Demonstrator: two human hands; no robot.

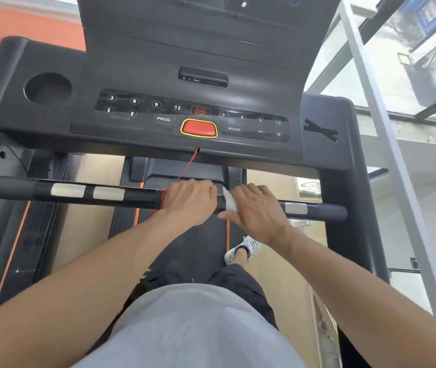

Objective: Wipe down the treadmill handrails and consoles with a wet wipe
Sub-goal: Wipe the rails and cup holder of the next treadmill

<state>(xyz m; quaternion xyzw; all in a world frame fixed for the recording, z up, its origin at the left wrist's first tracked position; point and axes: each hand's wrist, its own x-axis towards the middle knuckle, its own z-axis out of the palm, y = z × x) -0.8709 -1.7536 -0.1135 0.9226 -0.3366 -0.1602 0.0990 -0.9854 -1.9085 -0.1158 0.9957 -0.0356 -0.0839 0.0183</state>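
Note:
A black front handrail (84, 192) with silver pulse plates runs across the treadmill below the dark console (193, 120). My left hand (189, 201) grips the bar at its middle, just right of a red strap wound round it. My right hand (256, 208) lies over the bar right beside it, fingers curled round a white wet wipe (229, 201) pressed against the rail. Most of the wipe is hidden under my palm.
The console carries numbered keys, a red stop button (199, 128) and a cup holder (48, 87) at the left. A red safety cord (189, 163) hangs from the console to the bar. A glass wall with a grey frame (387, 144) stands at the right.

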